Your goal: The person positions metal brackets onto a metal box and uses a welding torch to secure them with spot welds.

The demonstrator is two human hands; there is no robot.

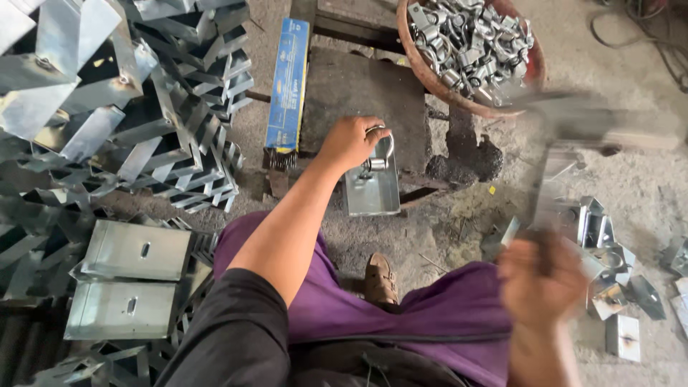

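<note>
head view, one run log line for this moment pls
left hand: grips metal ring on steel bracket | right hand: blurred, holds hammer | basin of fittings behind

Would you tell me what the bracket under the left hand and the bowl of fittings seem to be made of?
The bracket looks like folded sheet steel with a dull grey, probably galvanised finish. The left hand holds a shiny metal ring on it. The bowl appears rust-brown, possibly rusted iron; its fittings gleam like plated steel.
</note>
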